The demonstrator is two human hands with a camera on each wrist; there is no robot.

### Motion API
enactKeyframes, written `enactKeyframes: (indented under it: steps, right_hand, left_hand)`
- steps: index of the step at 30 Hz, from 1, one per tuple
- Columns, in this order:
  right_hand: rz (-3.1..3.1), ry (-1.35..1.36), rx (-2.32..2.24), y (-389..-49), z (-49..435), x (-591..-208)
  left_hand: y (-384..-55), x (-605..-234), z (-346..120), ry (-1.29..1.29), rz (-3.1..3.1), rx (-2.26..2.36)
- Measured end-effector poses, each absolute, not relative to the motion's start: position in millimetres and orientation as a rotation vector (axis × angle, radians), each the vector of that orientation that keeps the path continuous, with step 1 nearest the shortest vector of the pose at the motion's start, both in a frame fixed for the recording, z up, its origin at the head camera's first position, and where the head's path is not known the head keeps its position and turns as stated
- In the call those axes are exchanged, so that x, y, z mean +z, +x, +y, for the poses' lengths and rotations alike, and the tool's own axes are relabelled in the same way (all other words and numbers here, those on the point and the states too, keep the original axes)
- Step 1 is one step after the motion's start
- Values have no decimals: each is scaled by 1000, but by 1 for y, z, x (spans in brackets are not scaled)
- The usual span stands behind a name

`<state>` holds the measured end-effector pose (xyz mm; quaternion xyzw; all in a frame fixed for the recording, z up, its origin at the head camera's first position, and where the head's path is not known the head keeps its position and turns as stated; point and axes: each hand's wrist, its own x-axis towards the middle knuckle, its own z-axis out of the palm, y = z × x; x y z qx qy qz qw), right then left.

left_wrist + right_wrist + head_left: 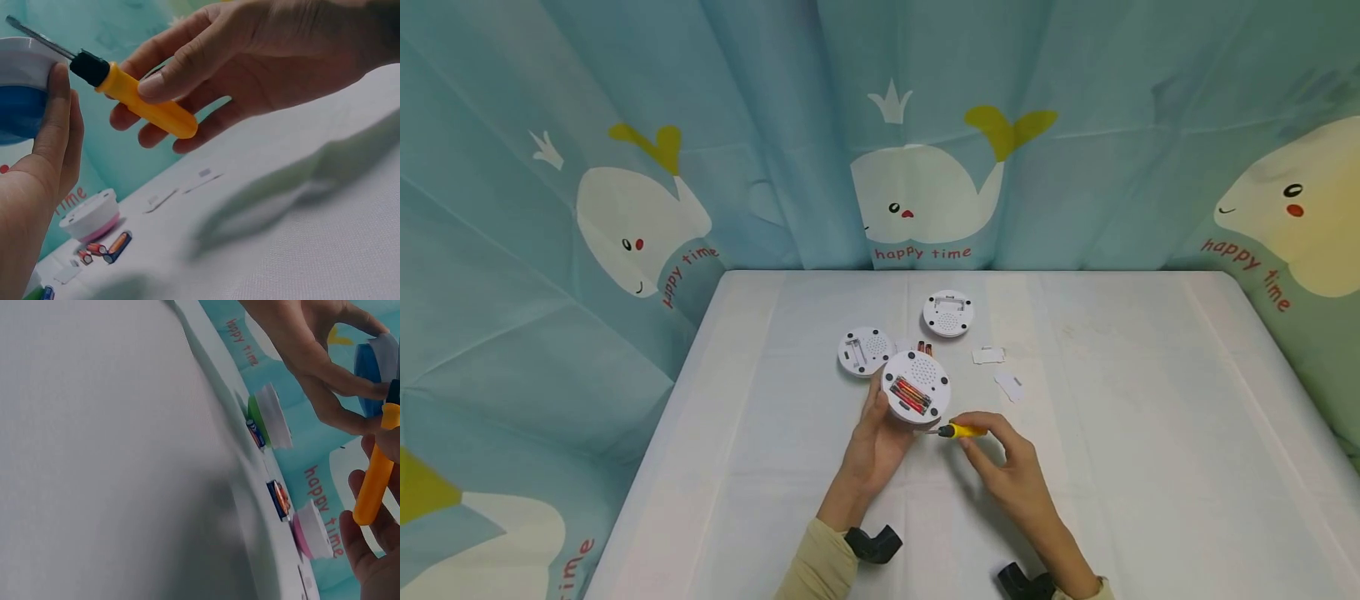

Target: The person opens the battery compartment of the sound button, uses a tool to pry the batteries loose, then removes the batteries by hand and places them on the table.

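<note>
My left hand (872, 454) grips a round white device (927, 373) by its rim, its perforated face tilted up. Red-and-black batteries (911, 395) lie in its uncovered compartment. In the left wrist view, the device's lower part (22, 112) is blue. With thumb and fingers my right hand (1013, 468) pinches a screwdriver (967, 431) by its yellow handle, below and to the right of the device. The metal shaft (40, 36) points toward the device's rim; whether it touches I cannot tell.
Two similar devices lie on the white-covered table (1120, 433): one with a green base (865, 348) at left, one with a pink base (948, 312) further back. Loose batteries (925, 348) lie behind the held device. Two small white covers (988, 355) lie to its right. A whale-print curtain (790, 167) hangs behind.
</note>
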<state>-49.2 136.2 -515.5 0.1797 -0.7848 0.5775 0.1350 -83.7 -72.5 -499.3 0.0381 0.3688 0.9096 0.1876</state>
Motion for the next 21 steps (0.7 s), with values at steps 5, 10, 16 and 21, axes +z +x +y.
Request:
enactKeyframes:
  steps: [5, 10, 16, 21]
  right_hand:
    - [-2329, 559, 1585, -49, 143, -514]
    - [-2366, 640, 1409, -53, 153, -515]
    - [-2411, 706, 1199, -57, 163, -516]
    - [-2501, 707, 1009, -60, 166, -519]
  left_hand:
    - [-84, -498, -75, 91, 1040, 2560]
    - [-85, -498, -77, 57, 1041, 2585]
    - [-85, -497, -82, 22, 1051, 2603]
    - [-85, -497, -85, 28, 1059, 2606]
